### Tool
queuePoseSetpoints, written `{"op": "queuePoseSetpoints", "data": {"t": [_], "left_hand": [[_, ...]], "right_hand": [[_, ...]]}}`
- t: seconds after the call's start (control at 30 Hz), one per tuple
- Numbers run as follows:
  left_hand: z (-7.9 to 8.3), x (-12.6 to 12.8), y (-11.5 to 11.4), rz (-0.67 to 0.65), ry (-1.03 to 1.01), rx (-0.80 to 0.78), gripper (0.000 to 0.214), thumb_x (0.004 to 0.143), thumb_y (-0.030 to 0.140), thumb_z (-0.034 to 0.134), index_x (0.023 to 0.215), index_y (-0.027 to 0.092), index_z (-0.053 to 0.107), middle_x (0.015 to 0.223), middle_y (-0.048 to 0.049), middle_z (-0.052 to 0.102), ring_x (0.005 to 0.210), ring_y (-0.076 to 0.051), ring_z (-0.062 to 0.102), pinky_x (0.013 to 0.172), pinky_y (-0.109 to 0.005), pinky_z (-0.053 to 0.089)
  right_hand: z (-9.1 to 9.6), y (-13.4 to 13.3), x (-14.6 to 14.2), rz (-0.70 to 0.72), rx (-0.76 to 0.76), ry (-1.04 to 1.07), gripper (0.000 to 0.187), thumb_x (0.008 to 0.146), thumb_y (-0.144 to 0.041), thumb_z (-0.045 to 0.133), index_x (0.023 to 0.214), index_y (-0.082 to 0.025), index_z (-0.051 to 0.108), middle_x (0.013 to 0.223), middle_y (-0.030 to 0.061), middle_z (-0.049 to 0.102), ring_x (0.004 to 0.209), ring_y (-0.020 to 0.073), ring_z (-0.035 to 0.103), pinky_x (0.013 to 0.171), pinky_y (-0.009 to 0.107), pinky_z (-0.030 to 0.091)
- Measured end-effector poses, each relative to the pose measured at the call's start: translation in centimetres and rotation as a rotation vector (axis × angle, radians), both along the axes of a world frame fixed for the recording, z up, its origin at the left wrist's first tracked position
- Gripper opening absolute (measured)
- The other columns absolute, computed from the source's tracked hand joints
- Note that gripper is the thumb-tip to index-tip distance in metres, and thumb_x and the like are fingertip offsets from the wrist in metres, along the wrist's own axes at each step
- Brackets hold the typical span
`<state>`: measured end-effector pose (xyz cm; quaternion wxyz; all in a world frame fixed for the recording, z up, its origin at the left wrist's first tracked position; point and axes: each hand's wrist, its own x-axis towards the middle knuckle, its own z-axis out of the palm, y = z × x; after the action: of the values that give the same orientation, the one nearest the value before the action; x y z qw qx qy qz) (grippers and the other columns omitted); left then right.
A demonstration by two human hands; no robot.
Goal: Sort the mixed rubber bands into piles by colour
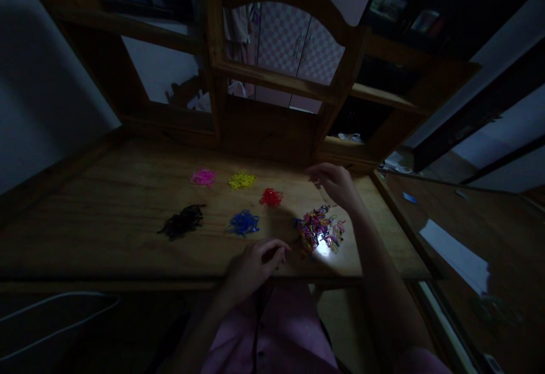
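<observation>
A mixed heap of thin, many-coloured rubber bands lies on the wooden desktop, with a bright spot of light at its lower edge. My right hand hovers just beyond the heap, fingers bent together; anything between them is too dark to make out. Left of the heap, near the front edge, my left hand is curled with thumb and forefinger close together. What it may pinch does not show. Single-colour piles lie further left: red bands, blue bands, yellow bands, pink bands and black bands.
A wooden shelf frame rises along the desk's back edge. To the right is another brown surface bearing a folded white paper and a small blue item. A white cable loops below the desk at left. The room is dim.
</observation>
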<state>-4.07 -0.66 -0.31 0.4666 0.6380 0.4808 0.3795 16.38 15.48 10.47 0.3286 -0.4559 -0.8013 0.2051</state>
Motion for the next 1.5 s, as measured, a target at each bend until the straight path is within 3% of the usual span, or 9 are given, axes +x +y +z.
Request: {"op": "queuePoseSetpoints", "data": {"t": [0.1,0.2,0.3,0.4,0.73,0.87,1.03,1.17,1.5], "left_hand": [[-0.1,-0.1,0.1,-0.015,0.005,0.006,0.023,0.094,0.027,0.047,0.098,0.022,0.069,0.085,-0.0013,0.069,0.080,-0.014,0.064,0.073,-0.022,0.047],[-0.1,-0.1,0.0,-0.014,0.015,0.007,0.023,0.093,0.023,0.047,0.095,0.021,0.070,0.085,-0.0014,0.069,0.081,-0.014,0.064,0.074,-0.022,0.047],[0.0,0.0,-0.1,-0.013,0.031,-0.005,0.024,0.092,0.021,0.046,0.094,0.021,0.070,0.086,-0.0019,0.069,0.082,-0.015,0.064,0.074,-0.022,0.047],[0.1,0.0,-0.1,-0.013,0.039,-0.012,0.023,0.092,0.021,0.046,0.094,0.021,0.070,0.087,-0.0018,0.069,0.083,-0.015,0.064,0.074,-0.022,0.046],[0.1,0.0,-0.1,0.005,0.060,-0.004,0.024,0.092,0.020,0.046,0.095,0.021,0.070,0.086,-0.0016,0.069,0.082,-0.015,0.064,0.075,-0.023,0.046],[-0.1,0.0,0.0,-0.002,0.065,-0.013,0.024,0.092,0.021,0.046,0.094,0.021,0.070,0.087,-0.0019,0.070,0.081,-0.015,0.064,0.075,-0.023,0.046],[-0.2,-0.1,0.1,-0.022,0.071,-0.018,0.023,0.093,0.021,0.047,0.096,0.022,0.070,0.087,-0.0014,0.069,0.080,-0.014,0.063,0.075,-0.022,0.046],[-0.2,-0.1,0.2,-0.024,0.080,-0.025,0.025,0.093,0.022,0.045,0.096,0.022,0.070,0.087,-0.0013,0.069,0.080,-0.014,0.063,0.073,-0.022,0.046],[0.1,-0.1,0.0,-0.009,0.067,-0.034,0.026,0.094,0.024,0.044,0.098,0.021,0.070,0.087,-0.0034,0.068,0.080,-0.015,0.062,0.072,-0.024,0.046]], "right_hand": [[-1.0,-4.0,5.1,-0.051,-0.073,-0.044,0.032,0.087,-0.013,0.044,0.103,-0.018,0.071,0.093,0.0064,0.072,0.081,0.0170,0.069,0.070,0.027,0.053],[-3.5,-7.2,8.0,-0.048,-0.124,-0.141,0.032,0.086,-0.015,0.050,0.112,-0.022,0.068,0.107,0.0070,0.070,0.090,0.0187,0.067,0.073,0.029,0.055],[-6.0,-8.4,9.1,-0.065,-0.094,-0.213,0.034,0.086,-0.015,0.052,0.117,-0.023,0.066,0.113,0.0082,0.067,0.095,0.0205,0.066,0.078,0.034,0.055],[-7.1,-8.1,8.8,-0.077,-0.036,-0.246,0.036,0.087,-0.015,0.053,0.120,-0.024,0.064,0.116,0.0085,0.065,0.103,0.0227,0.063,0.089,0.039,0.052],[-8.2,-7.1,7.6,0.060,0.019,-0.288,0.047,0.077,0.002,0.047,0.107,-0.025,0.071,0.127,0.0079,0.059,0.118,0.0237,0.056,0.098,0.042,0.049],[-8.3,-8.0,8.9,-0.002,0.057,-0.234,0.037,0.082,-0.002,0.049,0.101,-0.026,0.072,0.128,0.0071,0.059,0.120,0.0242,0.055,0.099,0.044,0.048],[-8.3,-8.4,9.8,-0.085,0.054,-0.194,0.027,0.090,-0.015,0.052,0.108,-0.026,0.069,0.123,0.0086,0.061,0.112,0.0232,0.059,0.094,0.041,0.050],[-8.4,-8.6,9.6,-0.013,-0.012,-0.162,0.031,0.089,-0.015,0.054,0.115,-0.026,0.066,0.116,0.0074,0.064,0.104,0.0210,0.063,0.089,0.036,0.052],[-6.5,-8.6,10.4,0.058,-0.110,-0.271,0.033,0.085,-0.007,0.051,0.108,-0.023,0.066,0.104,0.0063,0.067,0.091,0.0189,0.065,0.079,0.031,0.051]]}}
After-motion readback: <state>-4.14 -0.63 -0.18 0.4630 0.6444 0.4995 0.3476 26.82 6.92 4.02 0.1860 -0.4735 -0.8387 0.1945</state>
